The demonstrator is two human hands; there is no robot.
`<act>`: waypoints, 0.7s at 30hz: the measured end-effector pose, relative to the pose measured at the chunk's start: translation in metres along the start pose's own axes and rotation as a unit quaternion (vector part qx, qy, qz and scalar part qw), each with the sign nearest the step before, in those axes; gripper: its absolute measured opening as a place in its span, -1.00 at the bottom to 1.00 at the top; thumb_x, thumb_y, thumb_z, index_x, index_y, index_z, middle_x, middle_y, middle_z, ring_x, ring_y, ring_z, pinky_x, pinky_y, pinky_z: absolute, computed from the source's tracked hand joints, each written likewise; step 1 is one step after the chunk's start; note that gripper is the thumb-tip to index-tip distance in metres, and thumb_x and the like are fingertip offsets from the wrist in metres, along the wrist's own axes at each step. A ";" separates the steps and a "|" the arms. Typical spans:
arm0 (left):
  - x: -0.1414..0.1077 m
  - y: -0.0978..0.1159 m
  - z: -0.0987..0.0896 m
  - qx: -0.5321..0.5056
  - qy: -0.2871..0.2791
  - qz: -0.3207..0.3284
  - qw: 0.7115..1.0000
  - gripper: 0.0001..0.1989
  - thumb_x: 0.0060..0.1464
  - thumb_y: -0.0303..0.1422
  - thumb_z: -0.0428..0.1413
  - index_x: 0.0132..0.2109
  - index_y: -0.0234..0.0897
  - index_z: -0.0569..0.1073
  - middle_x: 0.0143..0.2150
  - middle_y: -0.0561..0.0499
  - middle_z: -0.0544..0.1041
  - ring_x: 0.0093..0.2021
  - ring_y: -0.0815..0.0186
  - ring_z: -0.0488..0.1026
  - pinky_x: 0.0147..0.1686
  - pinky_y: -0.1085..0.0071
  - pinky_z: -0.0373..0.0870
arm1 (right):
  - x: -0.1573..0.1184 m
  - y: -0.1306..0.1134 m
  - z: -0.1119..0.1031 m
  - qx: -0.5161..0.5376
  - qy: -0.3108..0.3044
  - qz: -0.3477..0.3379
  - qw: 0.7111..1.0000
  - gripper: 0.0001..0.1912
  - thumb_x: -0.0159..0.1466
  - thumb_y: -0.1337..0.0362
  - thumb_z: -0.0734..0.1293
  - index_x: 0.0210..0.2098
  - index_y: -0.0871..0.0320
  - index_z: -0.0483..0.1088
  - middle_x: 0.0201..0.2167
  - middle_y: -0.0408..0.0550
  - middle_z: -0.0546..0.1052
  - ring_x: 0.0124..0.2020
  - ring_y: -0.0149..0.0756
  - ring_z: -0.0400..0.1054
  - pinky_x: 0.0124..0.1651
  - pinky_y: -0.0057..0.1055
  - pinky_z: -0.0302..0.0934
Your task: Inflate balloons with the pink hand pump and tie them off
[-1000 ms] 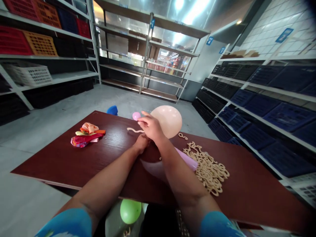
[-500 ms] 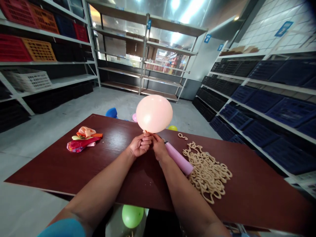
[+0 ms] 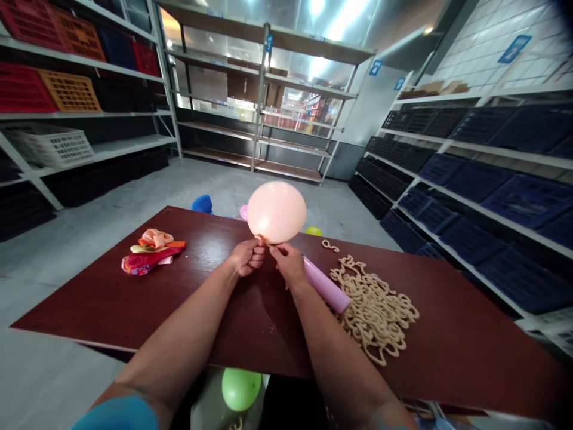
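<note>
An inflated peach balloon point(image 3: 276, 212) stands above the dark red table point(image 3: 210, 239), its neck down between my hands. My left hand point(image 3: 248, 257) is closed on the balloon's neck. Close beside it, my right hand point(image 3: 289, 263) pinches the end of the neck between thumb and finger. A pink cylinder point(image 3: 326, 284) lies just right of my right hand, its near end against a pile of tan curly strands point(image 3: 378, 310). One small tan strand point(image 3: 330, 246) lies apart, behind the pile. Deflated balloons point(image 3: 152, 254) in several colours lie at the table's left.
A green balloon point(image 3: 240, 389) is below the table's near edge. Beyond the far edge are a yellow balloon point(image 3: 313, 231), a pink balloon point(image 3: 243, 212) and a blue object point(image 3: 202, 204). Shelves with crates point(image 3: 496, 239) stand on both sides.
My hands have moved slightly apart, with the left one shifting left. The balloon has come down a little and looks slightly smaller.
</note>
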State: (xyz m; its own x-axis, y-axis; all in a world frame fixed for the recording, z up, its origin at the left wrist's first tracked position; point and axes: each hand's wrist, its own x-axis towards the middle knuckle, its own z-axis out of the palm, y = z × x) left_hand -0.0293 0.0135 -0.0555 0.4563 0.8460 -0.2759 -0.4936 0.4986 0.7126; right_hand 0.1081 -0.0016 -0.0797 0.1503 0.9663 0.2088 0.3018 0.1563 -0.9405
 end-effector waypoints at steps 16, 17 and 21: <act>0.024 -0.028 -0.014 0.417 0.214 0.245 0.849 -0.76 0.06 -0.26 -0.03 -0.40 -0.27 0.45 -0.50 -0.01 0.45 -0.46 0.31 0.36 -0.47 0.46 0.20 | -0.002 -0.017 -0.014 -0.152 -0.076 -0.260 0.950 -0.75 0.23 0.34 0.16 -0.26 0.07 0.47 -0.23 -0.03 0.36 -0.19 -0.31 0.29 -0.08 -0.37 0.20; 0.024 -0.030 -0.014 0.405 0.201 0.243 0.858 -0.77 0.06 -0.27 -0.03 -0.40 -0.28 0.45 -0.51 0.00 0.44 -0.47 0.31 0.35 -0.48 0.46 0.21 | -0.002 -0.017 -0.014 -0.140 -0.076 -0.260 0.952 -0.75 0.23 0.33 0.16 -0.26 0.07 0.47 -0.24 -0.03 0.38 -0.19 -0.31 0.29 -0.07 -0.37 0.20; 0.022 -0.034 -0.012 0.373 0.146 0.246 0.883 -0.76 0.05 -0.25 0.00 -0.36 -0.31 0.47 -0.48 -0.01 0.46 -0.45 0.32 0.37 -0.44 0.46 0.25 | -0.002 -0.015 -0.010 -0.060 -0.050 -0.185 0.980 -0.83 0.17 0.24 0.26 -0.27 0.07 0.45 -0.31 -0.11 0.47 -0.27 -0.34 0.35 -0.14 -0.38 0.24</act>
State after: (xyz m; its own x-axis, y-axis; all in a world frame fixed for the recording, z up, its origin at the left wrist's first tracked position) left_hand -0.0115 0.0175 -0.0938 0.0586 0.9925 0.1076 0.0957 -0.1129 0.9890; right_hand 0.1131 -0.0082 -0.0636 -0.0811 0.8645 0.4960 0.4279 0.4797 -0.7661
